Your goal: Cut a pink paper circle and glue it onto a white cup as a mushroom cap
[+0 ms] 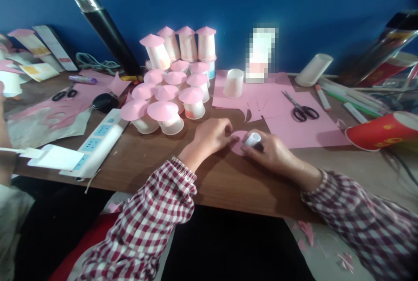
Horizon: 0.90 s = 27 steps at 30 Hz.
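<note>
Brown table (146, 159): left hand (209, 137) fingers pressed on pink paper disc (237, 141); right hand (274, 152) fingers pinching glue stick (254, 140).

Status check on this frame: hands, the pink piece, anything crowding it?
Left hand pins pink paper circle to table. Right hand grips glue stick on it. Capped cups close behind, not touching.

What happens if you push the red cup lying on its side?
The red cup lies on its side on the table, so it would probably roll, likely curving because it tapers. It looks like paper, so probably light and easy to squash.
</note>
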Each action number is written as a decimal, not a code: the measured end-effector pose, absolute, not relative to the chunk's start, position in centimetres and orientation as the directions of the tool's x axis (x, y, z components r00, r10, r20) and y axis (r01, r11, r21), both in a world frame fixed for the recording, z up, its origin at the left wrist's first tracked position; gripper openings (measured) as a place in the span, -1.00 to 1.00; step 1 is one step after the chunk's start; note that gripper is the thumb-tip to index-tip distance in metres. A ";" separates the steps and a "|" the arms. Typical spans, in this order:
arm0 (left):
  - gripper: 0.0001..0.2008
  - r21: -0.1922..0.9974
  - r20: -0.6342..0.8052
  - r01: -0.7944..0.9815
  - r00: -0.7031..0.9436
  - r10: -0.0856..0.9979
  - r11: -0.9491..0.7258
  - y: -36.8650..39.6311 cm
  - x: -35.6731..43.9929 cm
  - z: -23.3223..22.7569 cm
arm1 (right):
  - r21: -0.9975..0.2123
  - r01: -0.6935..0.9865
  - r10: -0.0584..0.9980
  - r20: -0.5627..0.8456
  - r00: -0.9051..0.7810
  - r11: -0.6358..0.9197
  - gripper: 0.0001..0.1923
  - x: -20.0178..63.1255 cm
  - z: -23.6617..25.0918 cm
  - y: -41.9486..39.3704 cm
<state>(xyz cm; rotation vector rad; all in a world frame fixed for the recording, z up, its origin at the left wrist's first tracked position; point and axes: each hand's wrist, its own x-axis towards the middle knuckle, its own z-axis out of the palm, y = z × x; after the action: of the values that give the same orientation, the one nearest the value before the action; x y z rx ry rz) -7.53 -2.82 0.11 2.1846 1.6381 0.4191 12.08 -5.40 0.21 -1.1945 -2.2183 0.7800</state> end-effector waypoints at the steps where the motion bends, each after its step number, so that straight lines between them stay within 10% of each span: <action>1: -0.71 0.468 0.015 0.846 0.280 0.960 -0.255 -2.8 -7.5 0.0 | -0.697 0.561 0.849 0.131 -0.512 0.446 -0.83 12.1 0.3 -5.4; 6: -0.68 0.482 0.057 0.828 0.298 0.953 -0.287 -2.8 -7.6 -0.3 | -0.837 0.403 0.867 0.155 -0.474 0.370 -0.69 12.5 0.6 -4.8; 16: -0.69 0.473 0.017 0.843 0.282 0.959 -0.257 -2.9 -7.6 0.0 | -0.634 0.617 0.859 0.157 -0.487 0.466 -0.87 11.8 0.5 -5.6; 27: -0.70 0.481 0.046 0.835 0.278 0.959 -0.266 -2.9 -7.6 -0.1 | -0.739 0.542 0.901 0.208 -0.380 0.399 -0.81 12.0 0.3 -5.0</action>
<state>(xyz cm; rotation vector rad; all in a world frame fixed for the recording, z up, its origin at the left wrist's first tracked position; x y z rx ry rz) -7.55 -2.92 -0.14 2.1912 1.6254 0.4716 12.02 -5.04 0.26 -1.2267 -2.0565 0.7715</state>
